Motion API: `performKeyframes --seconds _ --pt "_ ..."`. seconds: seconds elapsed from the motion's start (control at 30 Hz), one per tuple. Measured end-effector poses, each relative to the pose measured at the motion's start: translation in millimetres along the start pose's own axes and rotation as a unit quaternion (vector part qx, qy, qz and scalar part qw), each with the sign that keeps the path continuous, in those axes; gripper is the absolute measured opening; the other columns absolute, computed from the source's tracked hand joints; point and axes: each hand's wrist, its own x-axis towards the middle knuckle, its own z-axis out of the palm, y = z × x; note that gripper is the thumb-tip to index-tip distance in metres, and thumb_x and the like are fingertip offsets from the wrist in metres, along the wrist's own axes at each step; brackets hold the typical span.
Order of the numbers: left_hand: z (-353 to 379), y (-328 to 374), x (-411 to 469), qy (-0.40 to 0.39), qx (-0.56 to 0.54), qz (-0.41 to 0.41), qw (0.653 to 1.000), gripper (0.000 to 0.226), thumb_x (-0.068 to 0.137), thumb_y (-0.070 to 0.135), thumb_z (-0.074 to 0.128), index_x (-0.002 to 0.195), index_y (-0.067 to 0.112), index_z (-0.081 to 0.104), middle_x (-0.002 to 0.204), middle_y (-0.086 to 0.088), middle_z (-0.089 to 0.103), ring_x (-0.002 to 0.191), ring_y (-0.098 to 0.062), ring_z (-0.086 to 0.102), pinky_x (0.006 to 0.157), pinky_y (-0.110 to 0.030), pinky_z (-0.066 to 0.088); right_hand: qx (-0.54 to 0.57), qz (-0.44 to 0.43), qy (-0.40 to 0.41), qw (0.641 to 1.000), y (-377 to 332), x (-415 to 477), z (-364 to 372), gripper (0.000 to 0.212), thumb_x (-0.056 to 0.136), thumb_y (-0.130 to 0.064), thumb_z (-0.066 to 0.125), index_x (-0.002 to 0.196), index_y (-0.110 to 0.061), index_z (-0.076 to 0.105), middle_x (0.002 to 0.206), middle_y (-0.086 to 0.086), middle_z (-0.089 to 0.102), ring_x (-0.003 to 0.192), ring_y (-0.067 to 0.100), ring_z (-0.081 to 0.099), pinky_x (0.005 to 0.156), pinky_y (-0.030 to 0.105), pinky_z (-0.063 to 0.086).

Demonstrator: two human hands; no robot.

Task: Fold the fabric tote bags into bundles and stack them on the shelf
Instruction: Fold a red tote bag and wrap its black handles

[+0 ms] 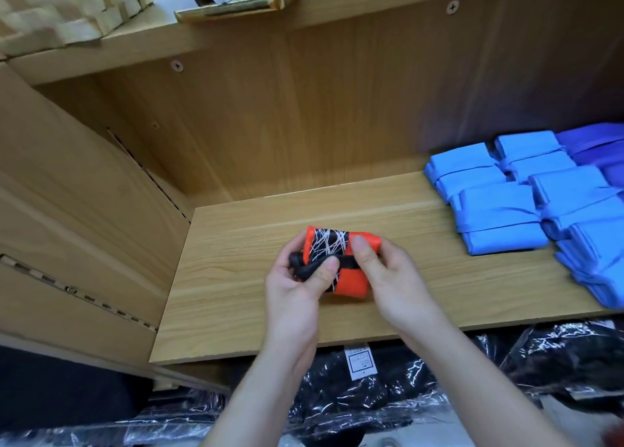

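Left hand pinches the black strap, right hand grips the orange bundle over the shelf, hiding its underside; blue bundles run off the right edge.

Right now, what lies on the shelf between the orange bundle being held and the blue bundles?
Nothing: the head view shows only bare wooden shelf between the orange bundle and the nearest blue bundles.

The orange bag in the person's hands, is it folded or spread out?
Folded: the orange bag is a compact bundle, black strap across it, held by left hand and right hand.
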Motion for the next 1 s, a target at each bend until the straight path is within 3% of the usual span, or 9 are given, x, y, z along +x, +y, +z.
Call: performKeyframes --seconds 0.07,0.13,0.23,0.33,0.43,0.67,0.83,0.93,1.0 --pt "6 -7 -4 0.017 -0.025 -0.023 0.999 0.057 0.065 0.011 0.074 0.120 0.006 0.058 0.103 -0.009 0.071 0.096 -0.024 0.064 0.092 -0.042 0.048 0.008 -0.003 0.034 0.999 8 -7 9 0.045 0.083 -0.062 0.048 0.103 -0.023 0.058 0.101 0.000 0.068 0.095 0.016 0.066 0.087 0.044 0.054" --pt "8 -9 -6 0.025 0.009 -0.036 0.999 0.045 0.067 0.013 0.076 0.110 0.009 0.062 0.097 -0.008 0.072 0.089 -0.021 0.064 0.087 -0.042 0.047 0.027 0.017 0.009 0.999 8 -9 10 0.037 0.085 -0.059 0.050 0.104 -0.027 0.051 0.103 0.008 0.063 0.086 0.019 0.066 0.060 0.040 0.057" --pt "4 1 -1 -0.040 0.102 -0.047 0.993 0.033 0.071 0.011 0.079 0.102 0.013 0.067 0.099 -0.011 0.073 0.088 -0.020 0.065 0.094 -0.045 0.048 -0.063 -0.027 0.002 0.998 5 -4 -9 0.014 0.092 -0.038 0.057 0.098 -0.026 0.051 0.085 0.006 0.062 0.059 0.019 0.059 0.040 0.035 0.048" --pt "-3 19 10 -0.131 0.153 -0.048 0.978 0.044 0.070 0.033 0.077 0.113 0.028 0.067 0.112 -0.019 0.067 0.100 -0.027 0.063 0.101 -0.054 0.045 -0.122 -0.074 -0.021 0.990 2 -1 -25 0.022 0.084 -0.048 0.063 0.095 -0.030 0.056 0.074 -0.008 0.062 0.061 0.011 0.059 0.050 0.031 0.048" --pt "4 20 12 -0.182 0.178 -0.027 0.967 0.034 0.088 0.047 0.053 0.113 0.031 0.070 0.119 -0.004 0.068 0.115 -0.025 0.061 0.104 -0.054 0.043 -0.140 -0.088 -0.037 0.986 2 0 -29 0.021 0.085 -0.049 0.060 0.100 -0.035 0.058 0.076 -0.016 0.062 0.067 0.005 0.058 0.060 0.026 0.045" --pt "19 -5 7 -0.074 0.092 0.004 0.993 0.018 0.089 0.027 0.061 0.093 0.023 0.078 0.104 -0.009 0.074 0.106 -0.033 0.065 0.101 -0.057 0.044 -0.230 -0.085 -0.092 0.965 -5 -1 -33 0.045 0.093 -0.046 0.050 0.134 -0.028 0.046 0.115 -0.015 0.059 0.104 0.001 0.053 0.091 0.020 0.041" --pt "25 -3 11 -0.163 0.147 0.018 0.975 0.019 0.087 0.022 0.066 0.104 0.026 0.074 0.109 -0.001 0.073 0.107 -0.022 0.066 0.097 -0.040 0.050 -0.045 -0.068 0.071 0.994 5 11 -31 0.025 0.074 -0.037 0.078 0.097 -0.034 0.069 0.087 -0.013 0.072 0.084 0.006 0.066 0.079 0.026 0.052" --pt "17 2 20 -0.260 0.258 0.037 0.930 0.053 0.073 0.012 0.080 0.120 0.028 0.061 0.113 0.007 0.069 0.103 -0.010 0.065 0.091 -0.024 0.051 0.012 -0.056 0.097 0.994 7 16 -39 0.013 0.078 -0.024 0.078 0.087 -0.029 0.071 0.081 -0.008 0.073 0.078 0.006 0.066 0.076 0.026 0.053" --pt "16 4 24 -0.255 0.312 0.066 0.913 0.059 0.069 0.014 0.084 0.120 0.032 0.061 0.111 0.011 0.070 0.103 -0.010 0.066 0.092 -0.027 0.052 0.033 -0.048 0.102 0.993 7 19 -42 0.011 0.076 -0.029 0.075 0.087 -0.029 0.071 0.080 -0.004 0.073 0.076 0.008 0.066 0.071 0.026 0.054"
